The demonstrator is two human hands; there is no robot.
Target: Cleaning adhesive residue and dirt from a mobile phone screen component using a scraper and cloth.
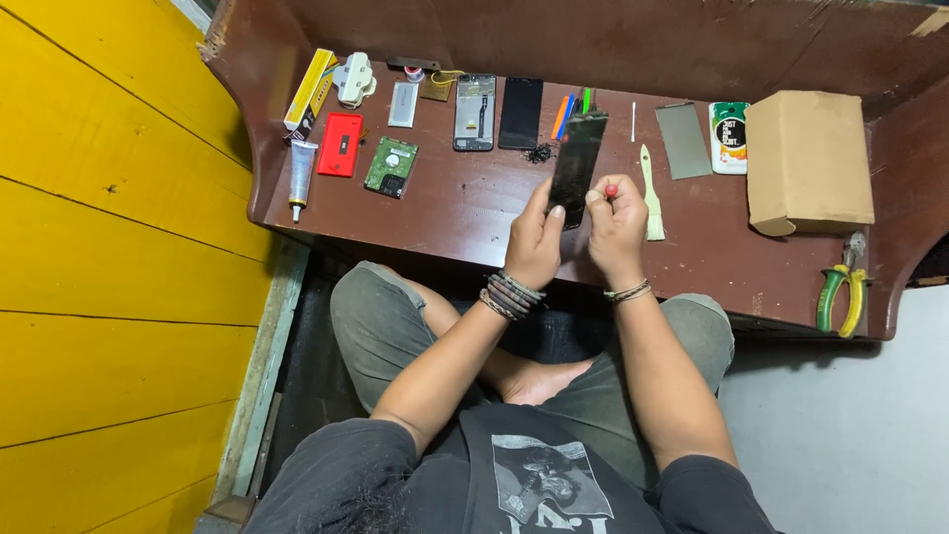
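My left hand [535, 237] grips the lower end of a dark, cracked phone screen panel [578, 158], held tilted above the brown bench [455, 213]. My right hand [618, 227] is closed around a small tool with a red tip [611, 190], held against the panel's right edge. Both wrists wear bracelets. A small pile of black fragments [539, 153] lies on the bench just left of the panel.
On the bench: a yellow box [309, 89], glue tube [301, 173], red case [341, 144], green hard drive [391, 166], phone frame [474, 112], black phone [520, 113], small brush [651, 193], grey plate [683, 140], cardboard box [808, 160], green-yellow pliers [841, 292]. A yellow wall stands left.
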